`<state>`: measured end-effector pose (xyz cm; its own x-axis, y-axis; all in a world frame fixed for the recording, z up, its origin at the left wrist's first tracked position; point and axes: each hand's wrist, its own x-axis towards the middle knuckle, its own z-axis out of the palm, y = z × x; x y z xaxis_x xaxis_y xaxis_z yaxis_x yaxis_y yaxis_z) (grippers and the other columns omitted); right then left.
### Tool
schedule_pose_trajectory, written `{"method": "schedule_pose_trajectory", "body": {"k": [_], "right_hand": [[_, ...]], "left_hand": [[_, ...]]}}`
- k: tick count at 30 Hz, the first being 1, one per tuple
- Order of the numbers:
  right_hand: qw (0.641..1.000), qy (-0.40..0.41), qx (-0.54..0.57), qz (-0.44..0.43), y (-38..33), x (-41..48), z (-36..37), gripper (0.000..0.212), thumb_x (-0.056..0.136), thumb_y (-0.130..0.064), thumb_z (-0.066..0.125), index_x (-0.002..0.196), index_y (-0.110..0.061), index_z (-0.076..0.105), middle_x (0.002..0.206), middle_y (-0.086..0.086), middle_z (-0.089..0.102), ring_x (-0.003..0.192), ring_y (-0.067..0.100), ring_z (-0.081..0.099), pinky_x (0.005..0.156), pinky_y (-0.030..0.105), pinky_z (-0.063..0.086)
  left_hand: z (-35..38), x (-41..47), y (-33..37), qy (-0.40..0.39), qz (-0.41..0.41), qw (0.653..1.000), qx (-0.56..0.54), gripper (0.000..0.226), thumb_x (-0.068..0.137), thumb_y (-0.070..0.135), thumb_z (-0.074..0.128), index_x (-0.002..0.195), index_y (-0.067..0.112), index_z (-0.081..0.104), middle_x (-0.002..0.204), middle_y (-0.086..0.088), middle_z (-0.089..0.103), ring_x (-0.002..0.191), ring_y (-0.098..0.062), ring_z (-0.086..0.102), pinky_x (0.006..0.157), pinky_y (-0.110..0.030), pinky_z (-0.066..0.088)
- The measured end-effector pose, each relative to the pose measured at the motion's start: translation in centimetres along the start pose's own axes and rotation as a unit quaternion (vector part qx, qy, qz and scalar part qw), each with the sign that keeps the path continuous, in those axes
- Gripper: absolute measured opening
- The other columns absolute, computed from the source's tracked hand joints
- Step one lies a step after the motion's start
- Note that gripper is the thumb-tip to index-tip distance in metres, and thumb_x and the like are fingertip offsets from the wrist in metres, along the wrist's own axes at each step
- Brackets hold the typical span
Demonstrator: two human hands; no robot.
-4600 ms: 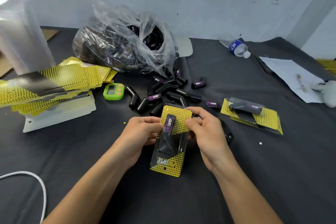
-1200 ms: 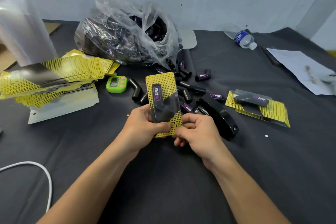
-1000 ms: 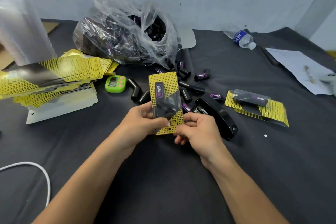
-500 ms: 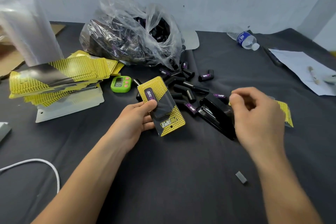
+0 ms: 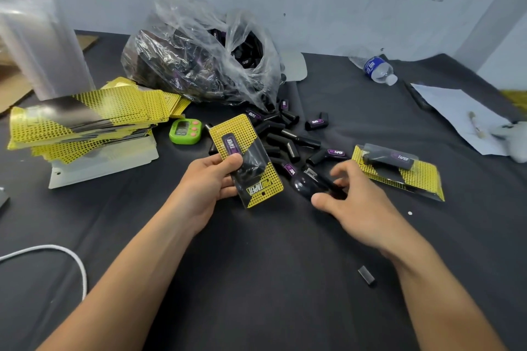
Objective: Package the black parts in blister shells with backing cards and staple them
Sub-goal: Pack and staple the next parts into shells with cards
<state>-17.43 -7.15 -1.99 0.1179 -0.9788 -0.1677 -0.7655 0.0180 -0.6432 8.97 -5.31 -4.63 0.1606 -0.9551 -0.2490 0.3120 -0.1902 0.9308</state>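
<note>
Blister pack (image 5: 248,164): in our left hand (image 5: 204,189), held over the table (image 5: 256,279), thumb on the front, fingers behind.
Feel: we reckon it's light and bendy, the clear shell (image 5: 255,157) slick and easy to dent.
Where to hold: the flat card (image 5: 235,129) edge, not the shell.
Right hand (image 5: 356,205): fingers curled over the stapler (image 5: 309,185); can't tell if we're gripping it.

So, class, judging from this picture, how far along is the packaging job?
Done: one filled pack lies on the cloth, right. In hand: the left hand holds a second filled pack, the right hand curls around the stapler. Left: stapling it, plus loose black parts, a bagful and stacked cards.
</note>
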Motion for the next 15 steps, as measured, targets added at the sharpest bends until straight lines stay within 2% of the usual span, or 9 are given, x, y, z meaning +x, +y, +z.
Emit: {"method": "schedule_pose_trajectory", "body": {"k": [2,3,5,7,9,11,15], "right_hand": [[1.000,-0.023,0.001,-0.004,-0.3,-0.5,0.1,0.072,0.082,-0.047,0.082,0.142,-0.046,0.042,0.117,-0.019,0.053,0.103,0.007,0.055,0.084,0.029,0.041],[0.999,-0.019,0.033,0.006,-0.5,-0.8,0.1,0.077,0.083,-0.042,0.082,0.148,-0.043,0.041,0.118,-0.018,0.055,0.104,0.007,0.057,0.083,0.028,0.043],[0.983,-0.030,0.181,0.030,-0.5,-1.7,-0.1,0.065,0.088,-0.029,0.081,0.146,-0.030,0.052,0.115,-0.013,0.067,0.097,0.006,0.068,0.075,0.023,0.050],[0.927,-0.120,0.353,0.036,-0.3,-2.6,0.1,0.047,0.090,-0.015,0.077,0.135,-0.015,0.065,0.112,-0.002,0.078,0.097,0.013,0.076,0.074,0.023,0.058],[0.869,-0.216,0.444,0.036,-0.2,-3.4,1.0,0.042,0.083,-0.013,0.078,0.125,-0.009,0.072,0.111,0.012,0.078,0.097,0.023,0.076,0.075,0.028,0.060],[0.855,-0.261,0.447,0.031,-0.3,-3.8,2.0,0.047,0.075,-0.016,0.074,0.121,-0.006,0.072,0.105,0.014,0.075,0.094,0.024,0.074,0.071,0.027,0.058],[0.861,-0.284,0.422,-0.002,-0.9,-3.5,3.1,0.062,0.070,-0.016,0.075,0.130,-0.009,0.064,0.113,0.008,0.075,0.109,0.027,0.073,0.081,0.028,0.057]], "left_hand": [[-0.1,0.0,0.3,0.009,0.007,1.000,-0.010,0.018,0.104,0.019,0.060,0.116,0.012,0.071,0.108,-0.009,0.079,0.099,-0.027,0.077,0.083,-0.040,0.065],[-0.2,-0.1,0.5,0.014,0.011,1.000,-0.021,0.019,0.103,0.019,0.060,0.117,0.011,0.071,0.109,-0.009,0.079,0.099,-0.027,0.077,0.081,-0.039,0.065],[-0.5,-0.1,1.0,0.026,0.020,0.998,-0.047,0.020,0.103,0.018,0.060,0.118,0.009,0.071,0.109,-0.011,0.079,0.098,-0.027,0.078,0.074,-0.037,0.066],[-0.6,-0.1,1.4,0.039,0.027,0.996,-0.071,0.020,0.104,0.018,0.059,0.117,0.009,0.070,0.109,-0.010,0.079,0.097,-0.026,0.078,0.078,-0.038,0.065],[-0.5,-0.2,1.8,0.043,0.032,0.995,-0.089,0.018,0.104,0.018,0.058,0.114,0.008,0.070,0.108,-0.010,0.079,0.093,-0.023,0.078,0.079,-0.036,0.065],[-0.3,-0.5,2.1,0.033,0.038,0.994,-0.092,0.018,0.103,0.018,0.058,0.112,0.008,0.070,0.107,-0.010,0.079,0.090,-0.021,0.078,0.077,-0.035,0.064],[0.2,-1.5,2.4,-0.017,0.061,0.996,-0.071,0.024,0.098,0.022,0.061,0.114,0.007,0.071,0.105,-0.011,0.079,0.087,-0.020,0.077,0.073,-0.031,0.064]]}}
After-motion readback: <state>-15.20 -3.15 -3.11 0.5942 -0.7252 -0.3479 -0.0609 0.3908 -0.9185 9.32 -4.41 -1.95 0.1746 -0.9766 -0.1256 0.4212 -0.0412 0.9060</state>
